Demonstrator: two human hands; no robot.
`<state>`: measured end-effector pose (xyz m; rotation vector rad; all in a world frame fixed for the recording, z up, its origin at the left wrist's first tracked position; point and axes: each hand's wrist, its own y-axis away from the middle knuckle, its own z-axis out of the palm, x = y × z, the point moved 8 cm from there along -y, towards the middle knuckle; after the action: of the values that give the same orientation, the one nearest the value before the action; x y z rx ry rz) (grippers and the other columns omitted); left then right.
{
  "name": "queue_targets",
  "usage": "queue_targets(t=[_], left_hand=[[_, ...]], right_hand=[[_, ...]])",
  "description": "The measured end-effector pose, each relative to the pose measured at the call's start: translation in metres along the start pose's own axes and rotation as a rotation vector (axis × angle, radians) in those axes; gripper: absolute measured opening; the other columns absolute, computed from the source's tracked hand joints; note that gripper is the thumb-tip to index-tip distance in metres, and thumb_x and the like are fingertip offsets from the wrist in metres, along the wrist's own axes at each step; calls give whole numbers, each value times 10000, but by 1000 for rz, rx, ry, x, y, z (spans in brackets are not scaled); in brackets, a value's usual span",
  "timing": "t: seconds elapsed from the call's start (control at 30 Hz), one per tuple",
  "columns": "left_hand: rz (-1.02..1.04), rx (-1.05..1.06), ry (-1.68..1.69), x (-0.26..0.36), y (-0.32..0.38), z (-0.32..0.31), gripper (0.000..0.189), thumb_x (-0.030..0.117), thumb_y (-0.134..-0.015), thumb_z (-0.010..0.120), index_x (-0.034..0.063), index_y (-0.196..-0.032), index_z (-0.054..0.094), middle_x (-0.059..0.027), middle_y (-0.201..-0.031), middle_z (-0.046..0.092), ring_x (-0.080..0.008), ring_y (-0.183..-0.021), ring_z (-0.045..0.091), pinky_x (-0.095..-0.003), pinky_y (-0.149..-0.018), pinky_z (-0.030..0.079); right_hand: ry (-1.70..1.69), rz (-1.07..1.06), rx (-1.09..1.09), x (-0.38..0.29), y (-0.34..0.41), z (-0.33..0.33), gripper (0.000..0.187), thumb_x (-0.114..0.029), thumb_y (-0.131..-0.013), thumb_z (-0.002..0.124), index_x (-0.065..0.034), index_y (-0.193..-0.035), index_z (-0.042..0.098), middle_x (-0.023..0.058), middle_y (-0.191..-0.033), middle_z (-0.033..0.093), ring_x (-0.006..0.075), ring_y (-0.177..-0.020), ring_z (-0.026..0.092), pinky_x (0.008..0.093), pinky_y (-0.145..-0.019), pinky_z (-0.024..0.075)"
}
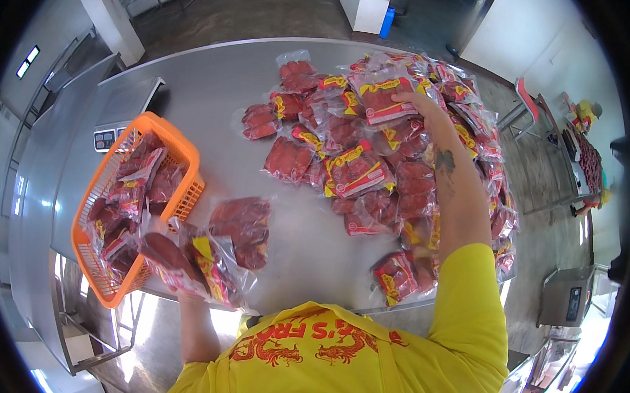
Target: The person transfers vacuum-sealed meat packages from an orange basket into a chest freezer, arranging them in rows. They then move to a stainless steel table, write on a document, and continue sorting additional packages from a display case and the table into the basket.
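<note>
My left hand (pixel 186 296), mostly hidden, holds several clear plastic packs of red sausages (pixel 206 268) beside the right side of an orange plastic basket (pixel 189 162). The basket stands tilted in view and holds more such packs (pixel 130 193). A pack with three visible rows of meat (pixel 240 222) lies flat on the metal table next to the held packs. My right arm reaches across a large pile of packs, and my right hand (pixel 415 102) has its fingers on a red-labelled pack (pixel 386 99) at the top of the pile. Whether the fingers grip it is unclear.
The stainless steel table (pixel 203 91) extends under the pile and basket. A digital scale (pixel 104 141) stands behind the basket, near a metal stand (pixel 129 101). At far right are a red chair (pixel 526 100), a person in yellow (pixel 586 116) by another table, and a steel machine (pixel 561 297).
</note>
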<state>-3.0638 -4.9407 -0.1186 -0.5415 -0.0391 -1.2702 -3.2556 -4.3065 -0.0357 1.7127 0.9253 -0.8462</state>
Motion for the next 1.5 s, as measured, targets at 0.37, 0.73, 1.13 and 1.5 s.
queue_targets(t=[0.37, 0.73, 1.13, 1.5], left_hand=[[-775, -24, -128, -14, 85, -1, 824, 255, -635, 718, 46, -1355, 375, -182, -1286, 489, -329, -1147, 512, -462, -1004, 412], [-521, -93, -186, 76, 32, 40, 834, 140, -516, 776, 34, -1281, 461, -155, -1174, 596, -307, -1061, 596, -453, -941, 480], [-199, 10, -200, 294, -64, -31, 788, 192, -580, 789, 22, -1281, 472, -151, -1189, 589, -296, -1089, 582, -432, -957, 466], [-640, -65, -1837, 272, -80, -58, 606, 252, -746, 757, 47, -1267, 525, -139, -1201, 522, -289, -1092, 544, -393, -963, 411]], right_hand=[[802, -253, 144, 14, 72, 73, 760, -453, -557, 781, 48, -1103, 617, 219, -1071, 647, 358, -965, 631, 373, -870, 462], [-469, -196, 240, 59, 112, 42, 366, -168, -775, 670, -47, -1115, 605, 53, -1011, 654, 195, -862, 629, 333, -743, 494], [-809, -504, -590, -103, 166, 357, 460, -223, -904, 576, -43, -1310, 455, 92, -1276, 550, 245, -1156, 546, 463, -972, 446], [-198, -373, -190, -68, 136, 515, 500, -238, -858, 642, -74, -1304, 485, 47, -1239, 545, 121, -1111, 488, 278, -920, 344]])
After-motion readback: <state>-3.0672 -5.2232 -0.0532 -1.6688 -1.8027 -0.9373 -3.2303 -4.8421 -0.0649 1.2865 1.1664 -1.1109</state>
